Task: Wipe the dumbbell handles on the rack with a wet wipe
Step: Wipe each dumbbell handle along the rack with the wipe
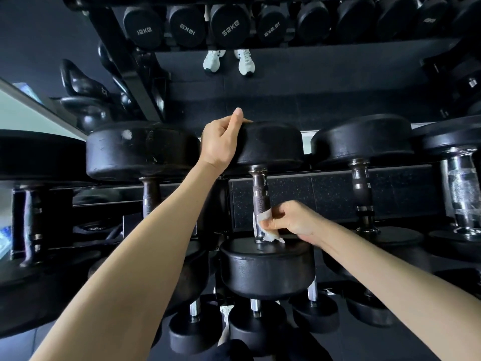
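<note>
**A:** Where is the wipe sitting right now?

**B:** The white wet wipe (268, 234) is wrapping the lower end of the dark knurled metal handle (261, 194). That is just above the near head of the black rubber-headed dumbbell (268, 269) lying mid-row on the black metal rack (330, 170). The right hand (291, 220) is pinching it there, with fingers and thumb curling round the bar through the cloth.

**A:** And the other hand?

**B:** The left hand (221, 142) is gripping the far head of that same dumbbell, fingers curling over its rim and thumb lying on top. I'm reading that as steadying the weight.

**A:** So what is worrying you?

**B:** Three things. First, the wipe is bunching, with a loose tail lying on the near head. Dragged along that rough knurling, it is likely to snag, tear or slide out of the pinch.

**A:** Second?

**B:** Most of the knurled length above the wipe is showing bare. A short stroke, or one without a twist, is going to leave the far end or the underside untouched.

**A:** And third?

**B:** The left hand is sitting in the narrow gap beside the neighbouring black dumbbell on the left (143, 149). If the right hand twists hard while that grip is loosening, the weight could roll. That would nip the knuckles between the two heads.

**A:** Is anything hidden from you?

**B:** The fingertips behind the far head. I cannot tell how far round they are reaching.
</note>
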Demonstrator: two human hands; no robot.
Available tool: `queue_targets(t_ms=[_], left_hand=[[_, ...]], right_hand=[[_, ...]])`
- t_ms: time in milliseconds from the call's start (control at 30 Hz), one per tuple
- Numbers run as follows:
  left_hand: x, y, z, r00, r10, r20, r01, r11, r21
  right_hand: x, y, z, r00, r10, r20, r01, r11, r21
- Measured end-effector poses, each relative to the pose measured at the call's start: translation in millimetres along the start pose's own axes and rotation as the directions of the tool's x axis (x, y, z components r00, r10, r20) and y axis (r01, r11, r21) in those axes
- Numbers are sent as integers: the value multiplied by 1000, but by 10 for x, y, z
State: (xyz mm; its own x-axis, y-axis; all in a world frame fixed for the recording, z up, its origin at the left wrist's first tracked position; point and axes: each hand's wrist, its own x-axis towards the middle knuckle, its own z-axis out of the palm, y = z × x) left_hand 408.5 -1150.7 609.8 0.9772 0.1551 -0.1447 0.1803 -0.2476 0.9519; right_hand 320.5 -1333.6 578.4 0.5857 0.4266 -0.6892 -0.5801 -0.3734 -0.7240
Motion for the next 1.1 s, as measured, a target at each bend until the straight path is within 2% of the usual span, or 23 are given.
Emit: queue_targets(t_ms=[67, 167, 267, 333, 400, 467, 533, 600, 667, 700, 733, 800, 833, 867, 933, 1000, 1033, 1100], left_hand=[[3, -14, 0, 1000, 1, -5, -1, 1000, -2], [-1, -7, 7, 1000, 4, -7, -4, 1000, 8], [-1, -3, 10, 1000, 2, -4, -2, 1000, 10], [0, -2, 8, 1000, 9, -5, -9, 1000, 18], [-6, 5, 4, 1000, 3, -11, -2, 1000, 16], [-4, 5, 3, 1000, 10, -10, -10, 1000, 27], [-6, 3, 6, 1000, 12, -8, -12, 999, 33], [-6, -1, 3, 1000, 16, -15, -15, 999, 36], [-1, 0, 1, 1000, 24, -13, -24, 999, 32], [1, -3, 0, 999, 31, -13, -31, 999, 31], [2, -7, 1, 999, 36, -13, -36, 999, 33], [3, -17, 2, 999, 36, -17, -35, 999, 35], [4, -26, -1, 999, 37, -21, -37, 999, 33], [10, -33, -5, 999, 42, -26, -41, 999, 34], [12, -35, 2, 999, 46, -30, -45, 998, 39], [20, -29, 8, 998, 51, -34, -49, 998, 49], [18, -24, 5, 998, 52, -39, -50, 997, 54], [12, -30, -1, 997, 56, -44, -53, 997, 59]], right_hand=[[-25, -54, 78, 982, -65, -176, 41, 990, -135], [14, -170, 182, 911, -145, -385, 82, 981, -174], [54, -165, 241, 888, -85, -451, 45, 994, -100], [84, -171, 286, 867, -115, -484, 97, 993, -62], [201, -256, 282, 790, -195, -581, 142, 980, -136], [340, -375, 273, 695, -231, -681, 124, 971, -203], [403, -416, 298, 659, -195, -726, 137, 981, -139], [403, -386, 260, 733, -75, -676, 195, 976, 102], [353, -371, 147, 882, 4, -471, 206, 896, 393], [332, -367, 81, 930, 8, -366, 182, 859, 479], [313, -372, 28, 956, 8, -293, 158, 827, 540], [304, -336, -6, 966, -5, -258, 152, 817, 556], [314, -312, 11, 957, -31, -289, 178, 849, 498], [319, -301, 48, 937, -71, -342, 202, 909, 363], [317, -271, 123, 864, -188, -467, 195, 980, -32], [279, -245, 202, 769, -346, -538, 147, 914, -377], [239, -209, 252, 753, -387, -532, 110, 871, -478], [141, -129, 317, 802, -360, -477, 35, 825, -564]])
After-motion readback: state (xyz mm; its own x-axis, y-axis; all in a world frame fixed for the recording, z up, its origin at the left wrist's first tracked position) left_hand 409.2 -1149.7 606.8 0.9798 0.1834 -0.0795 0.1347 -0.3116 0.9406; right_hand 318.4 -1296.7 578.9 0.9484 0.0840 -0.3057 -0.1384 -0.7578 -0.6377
